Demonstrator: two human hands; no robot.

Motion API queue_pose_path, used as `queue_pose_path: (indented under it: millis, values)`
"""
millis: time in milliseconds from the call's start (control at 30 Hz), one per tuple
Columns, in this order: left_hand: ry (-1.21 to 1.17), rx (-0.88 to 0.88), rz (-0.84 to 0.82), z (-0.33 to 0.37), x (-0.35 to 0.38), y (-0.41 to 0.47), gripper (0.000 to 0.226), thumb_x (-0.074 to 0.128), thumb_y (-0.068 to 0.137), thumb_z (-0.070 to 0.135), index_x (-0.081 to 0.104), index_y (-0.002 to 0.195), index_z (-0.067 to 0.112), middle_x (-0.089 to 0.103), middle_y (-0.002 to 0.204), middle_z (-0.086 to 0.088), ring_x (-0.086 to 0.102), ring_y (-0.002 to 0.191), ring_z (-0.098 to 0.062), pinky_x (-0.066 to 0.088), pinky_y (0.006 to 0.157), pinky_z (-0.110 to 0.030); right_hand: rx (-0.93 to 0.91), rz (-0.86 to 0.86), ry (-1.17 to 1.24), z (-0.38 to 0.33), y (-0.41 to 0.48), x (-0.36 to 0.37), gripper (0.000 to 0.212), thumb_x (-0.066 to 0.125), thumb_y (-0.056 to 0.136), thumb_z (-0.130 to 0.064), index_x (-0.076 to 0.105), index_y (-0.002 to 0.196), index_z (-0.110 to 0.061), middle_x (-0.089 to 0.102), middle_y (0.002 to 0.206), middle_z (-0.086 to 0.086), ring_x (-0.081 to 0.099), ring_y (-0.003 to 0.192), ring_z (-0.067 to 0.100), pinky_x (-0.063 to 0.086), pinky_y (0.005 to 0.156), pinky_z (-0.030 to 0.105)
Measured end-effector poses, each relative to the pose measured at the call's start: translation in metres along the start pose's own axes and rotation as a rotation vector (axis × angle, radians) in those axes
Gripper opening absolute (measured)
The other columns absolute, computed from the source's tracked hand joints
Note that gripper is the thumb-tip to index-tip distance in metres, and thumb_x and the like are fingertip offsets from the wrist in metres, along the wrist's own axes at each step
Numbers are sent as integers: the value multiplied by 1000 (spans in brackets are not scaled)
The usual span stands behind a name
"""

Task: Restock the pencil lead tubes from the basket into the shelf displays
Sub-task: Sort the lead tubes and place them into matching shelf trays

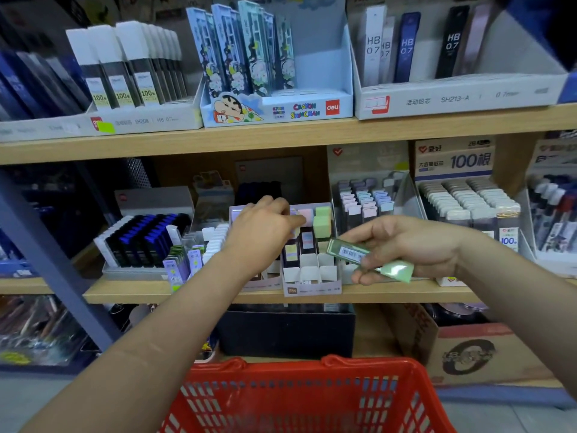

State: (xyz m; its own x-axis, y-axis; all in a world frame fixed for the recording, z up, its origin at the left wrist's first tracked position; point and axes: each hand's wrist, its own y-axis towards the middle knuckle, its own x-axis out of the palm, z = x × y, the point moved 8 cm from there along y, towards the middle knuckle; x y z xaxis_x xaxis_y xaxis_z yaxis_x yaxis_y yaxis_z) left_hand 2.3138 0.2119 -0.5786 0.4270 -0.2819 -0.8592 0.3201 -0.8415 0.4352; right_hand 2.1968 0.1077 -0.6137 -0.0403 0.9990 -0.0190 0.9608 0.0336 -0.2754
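A red plastic basket (299, 398) sits low in front of me, below the shelves. My right hand (406, 245) grips a green pencil lead tube (368, 259) with a barcode label, held level in front of the middle shelf. My left hand (265, 226) reaches into a small pastel display box (312, 282) on that shelf, its fingers curled over the pink-capped tubes (307, 215) at the back. I cannot see what the fingers pinch. Green-capped tubes (322, 221) stand beside them. The front slots of the box show white dividers.
On the middle shelf, a tray of black-and-blue tubes (143, 239) stands left, and grey-capped tube displays (468, 207) right. The upper shelf (281, 135) carries several lead boxes. A dark box (287, 329) and a cardboard carton (468, 351) sit below. A blue metal post (53, 260) slants at left.
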Motion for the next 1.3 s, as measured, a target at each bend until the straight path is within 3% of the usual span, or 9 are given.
queue_pose_path:
  millis: [200,300,500,600,733,933,1100,1200,1300]
  values:
    - [-57,-15,-109,-9,-1,9,34,55,94,26,60,128,28,55,117,-2,46,110,-22,41,83,-35,-102,289,-250,-18,-4,-19,25,79,68,-8,67,90,-7,66,66,7,63,51,15,41,40,17]
    - [-88,-17,-103,-7,-2,8,33,51,97,32,60,128,31,55,122,1,43,112,-21,39,85,-37,-187,361,-254,-27,-6,-24,13,78,74,-2,69,82,-9,64,64,4,57,54,11,48,51,20]
    - [-247,-40,-78,-7,-4,4,36,51,97,33,57,133,26,55,129,1,42,114,-18,35,88,-30,-225,381,-243,-28,-4,-26,22,70,83,5,69,103,-4,75,82,8,69,72,13,54,76,28]
    - [-524,-120,20,-5,-19,3,33,54,96,33,61,128,25,65,114,3,54,101,-11,44,86,-26,-249,395,-253,-31,-1,-25,28,67,85,4,66,111,-6,75,83,10,69,73,13,58,72,24]
    - [-1104,-175,-69,17,-26,5,39,62,93,23,56,131,26,71,94,-2,64,80,-4,51,69,-20,-281,409,-380,-37,3,-16,38,75,82,-3,60,116,-13,75,73,9,70,72,10,53,76,29]
    - [-1376,-356,-9,3,-20,5,30,68,87,10,67,117,15,68,80,-12,64,66,-14,56,62,-22,-340,475,-189,-41,8,-15,16,70,88,-8,60,99,-11,71,69,7,65,64,12,51,63,25]
    - [-1202,-446,176,-10,-29,3,31,81,75,21,70,103,15,73,73,-8,70,63,-16,59,64,-26,-308,444,-481,-43,11,-8,29,81,78,-22,66,103,-14,71,85,3,68,76,15,58,74,33]
    - [-1204,-445,122,-4,-25,7,33,84,71,26,68,98,16,72,73,-7,71,66,-17,60,67,-34,-344,513,-671,-49,13,-5,30,82,77,-21,68,104,-19,70,90,2,69,85,17,58,84,43]
    - [-1235,-380,25,-2,-21,11,24,83,71,26,69,88,16,70,74,-6,64,66,-15,57,69,-33,-308,403,-583,-38,17,-5,20,71,89,-10,70,105,-21,74,85,0,71,83,14,59,84,38]
